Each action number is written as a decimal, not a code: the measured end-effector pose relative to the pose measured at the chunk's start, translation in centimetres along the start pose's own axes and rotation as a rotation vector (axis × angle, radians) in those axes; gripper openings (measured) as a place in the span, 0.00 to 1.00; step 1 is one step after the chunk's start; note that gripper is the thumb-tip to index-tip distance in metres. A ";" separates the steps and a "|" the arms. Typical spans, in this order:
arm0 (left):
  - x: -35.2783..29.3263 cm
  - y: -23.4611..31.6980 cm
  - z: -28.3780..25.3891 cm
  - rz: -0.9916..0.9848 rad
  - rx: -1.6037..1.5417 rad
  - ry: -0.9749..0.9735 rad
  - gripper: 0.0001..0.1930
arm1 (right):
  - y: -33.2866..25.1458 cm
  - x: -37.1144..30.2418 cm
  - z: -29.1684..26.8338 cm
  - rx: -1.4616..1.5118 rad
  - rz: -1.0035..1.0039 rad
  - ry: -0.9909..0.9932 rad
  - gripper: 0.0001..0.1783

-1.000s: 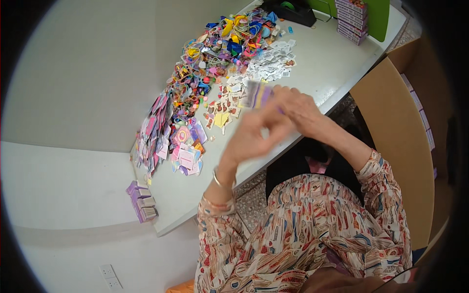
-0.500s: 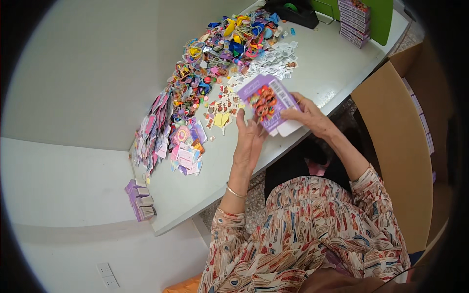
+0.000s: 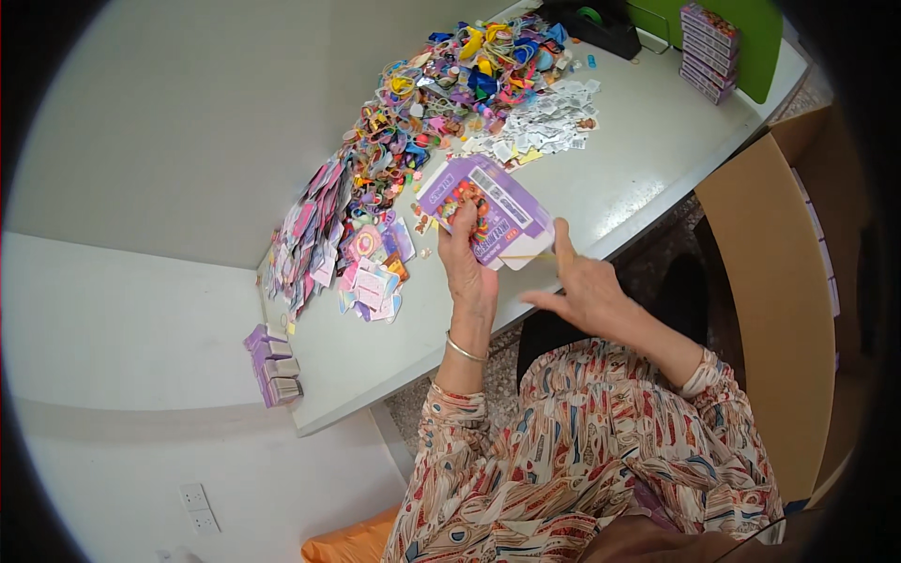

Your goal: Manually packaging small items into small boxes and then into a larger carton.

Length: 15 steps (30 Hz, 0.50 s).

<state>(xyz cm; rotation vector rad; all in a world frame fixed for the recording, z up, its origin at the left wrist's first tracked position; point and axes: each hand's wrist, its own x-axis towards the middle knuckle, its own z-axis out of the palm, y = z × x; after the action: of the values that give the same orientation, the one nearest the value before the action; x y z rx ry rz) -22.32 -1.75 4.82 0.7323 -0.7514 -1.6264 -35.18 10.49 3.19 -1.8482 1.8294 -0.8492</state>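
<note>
Over the pale table (image 3: pixel 648 155), the left grip (image 3: pixel 469 272) clamps the purple box (image 3: pixel 505 202) (right grip (image 3: pixel 593 293) spread beside it).

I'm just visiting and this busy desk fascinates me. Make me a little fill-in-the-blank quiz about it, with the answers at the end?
1. The hand gripping the printed box is the person's ____ one.
2. The main colour of that box is ____.
3. The stack of small boxes stands beside an upright panel coloured ____.
4. The large cardboard carton stands on the person's ____ side.

Missing words: left; purple; green; right.
</note>
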 end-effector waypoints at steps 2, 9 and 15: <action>0.3 0.4 0.3 0.036 -0.081 0.031 0.16 | -1.1 -2.0 1.7 -0.171 -0.088 -0.058 0.46; -0.6 -0.1 -2.1 -0.029 0.009 0.022 0.18 | -3.8 -1.2 1.7 -0.429 -0.660 0.067 0.18; -0.7 0.7 -3.2 -0.025 0.060 0.011 0.18 | -5.3 -0.3 3.4 -0.393 -0.783 0.120 0.09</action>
<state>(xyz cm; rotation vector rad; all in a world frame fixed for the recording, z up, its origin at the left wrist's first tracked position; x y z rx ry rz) -19.20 -1.47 3.52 0.7959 -0.7885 -1.6270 -28.96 10.63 4.16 -2.9052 1.3765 -0.8891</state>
